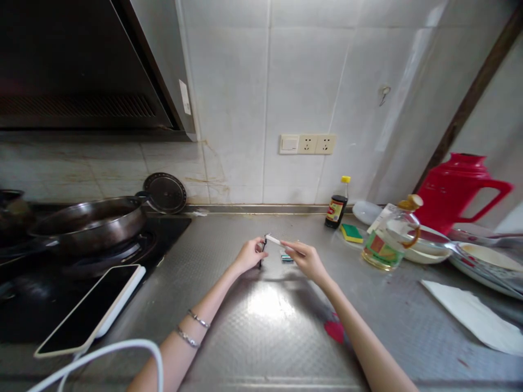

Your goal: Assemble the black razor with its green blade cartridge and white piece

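Over the middle of the steel counter (261,326), my left hand (249,256) pinches a thin dark piece (263,246) between thumb and fingers. It hangs down towards the counter, and its kind is too small to make out. My right hand (305,260) is closed on a short white stick-like object (272,239), whose far end meets or overlaps the top of the dark piece. Just left of the right fingers, small teal cylinders that look like batteries (286,258) lie on the counter. Two silvery bracelets (192,329) circle my left forearm.
At left, a metal pan (93,220) sits on the black stove (24,305), near a phone (90,310) with a white cable (122,344). At right stand a sauce bottle (336,209), sponge (351,233), oil jug (384,245), red thermos (453,190), dishes (490,258) and white paper (474,316).
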{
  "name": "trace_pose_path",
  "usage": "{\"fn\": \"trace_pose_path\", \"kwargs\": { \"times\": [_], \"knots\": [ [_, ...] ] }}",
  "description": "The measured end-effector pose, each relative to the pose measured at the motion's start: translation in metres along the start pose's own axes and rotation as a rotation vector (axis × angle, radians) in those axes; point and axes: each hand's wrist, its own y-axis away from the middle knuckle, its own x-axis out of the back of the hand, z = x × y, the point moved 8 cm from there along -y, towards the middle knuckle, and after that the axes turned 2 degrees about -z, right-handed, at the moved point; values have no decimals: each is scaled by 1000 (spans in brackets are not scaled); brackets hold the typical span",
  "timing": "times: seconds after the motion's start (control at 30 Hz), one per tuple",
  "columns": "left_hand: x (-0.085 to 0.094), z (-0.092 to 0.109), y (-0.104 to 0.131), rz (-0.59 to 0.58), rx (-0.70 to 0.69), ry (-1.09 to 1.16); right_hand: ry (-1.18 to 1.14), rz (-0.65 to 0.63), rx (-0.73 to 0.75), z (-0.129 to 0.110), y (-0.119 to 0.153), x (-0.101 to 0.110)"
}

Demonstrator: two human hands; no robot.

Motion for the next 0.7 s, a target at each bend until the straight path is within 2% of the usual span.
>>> {"fn": "trace_pose_path", "kwargs": {
  "times": [0.07,0.2,0.4,0.53,0.7],
  "knots": [
    [0,1,0,-2,4,20,-13,-19,10,-1,0,-2],
    [1,2,1,0,10,82,-8,46,2,-2,0,2],
    [-2,6,5,-35,91,210,-7,-46,28,-7,1,-5],
    [-13,9,14,-200,204,425,-25,62,12,-1,0,7],
    [-25,14,24,-409,225,560,19,120,5,6,0,12]
  ]
}}
